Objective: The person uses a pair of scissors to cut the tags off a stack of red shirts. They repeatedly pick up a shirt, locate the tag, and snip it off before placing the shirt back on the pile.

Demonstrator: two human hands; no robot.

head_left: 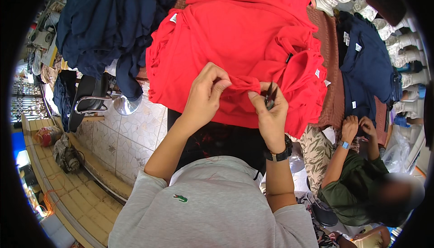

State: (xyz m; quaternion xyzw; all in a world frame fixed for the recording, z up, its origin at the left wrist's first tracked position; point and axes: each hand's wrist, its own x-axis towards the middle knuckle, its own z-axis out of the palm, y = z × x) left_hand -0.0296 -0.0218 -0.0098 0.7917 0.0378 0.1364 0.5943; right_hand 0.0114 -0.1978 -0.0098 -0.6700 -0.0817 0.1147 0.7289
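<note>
Red garments [212, 35] lie stacked on the table before me, with small white labels at some edges. My left hand [206, 95] is closed, thumb and fingers pinching a bunched edge of the top red garment. Opposite it, my right hand [273, 114] is closed around small dark thread snips [270, 97], blades pointing away from me. Its thumb and fingertips also touch the same bunched red fabric, stretched between both hands. Whether the snips' blades touch the cloth, I cannot tell. A dark watch sits on my right wrist.
Dark blue garments [104, 21] are heaped at the far left, and more blue garments [365, 62] lie at the right. A co-worker [357, 180] sits at the right, hands by the blue cloth. A black chair [88, 98] stands at left; white balusters [400, 44] line the right.
</note>
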